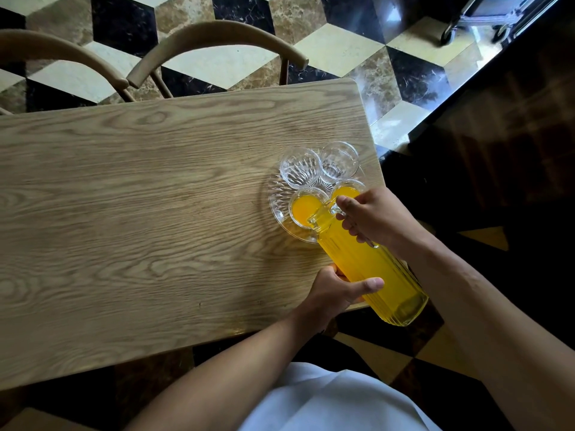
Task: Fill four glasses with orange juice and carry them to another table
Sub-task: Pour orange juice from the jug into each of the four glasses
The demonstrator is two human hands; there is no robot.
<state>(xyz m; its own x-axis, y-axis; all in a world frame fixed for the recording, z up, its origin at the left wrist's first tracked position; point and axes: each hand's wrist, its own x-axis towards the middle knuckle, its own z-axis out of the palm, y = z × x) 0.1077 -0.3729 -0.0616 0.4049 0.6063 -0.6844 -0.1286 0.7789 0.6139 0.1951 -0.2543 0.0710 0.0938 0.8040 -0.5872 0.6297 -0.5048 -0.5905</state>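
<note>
A ribbed glass pitcher [370, 269] full of orange juice is tilted, its spout over the near-left glass [300, 208], which holds juice. My right hand [373, 217] grips the pitcher's handle near the top. My left hand [337, 292] supports the pitcher's body from below. The near-right glass [348, 190] also holds juice and is partly hidden by my right hand. Two empty clear glasses stand behind them, the far-left glass [299, 168] and the far-right glass [339, 161]. All of them rest on a cut-glass tray [277, 197] at the right end of the wooden table [140, 197].
Two wooden chairs [214, 42] stand at the table's far side on a black, cream and brown tiled floor. A dark counter [504, 135] runs along the right. A wheeled cart [485, 20] sits at the top right.
</note>
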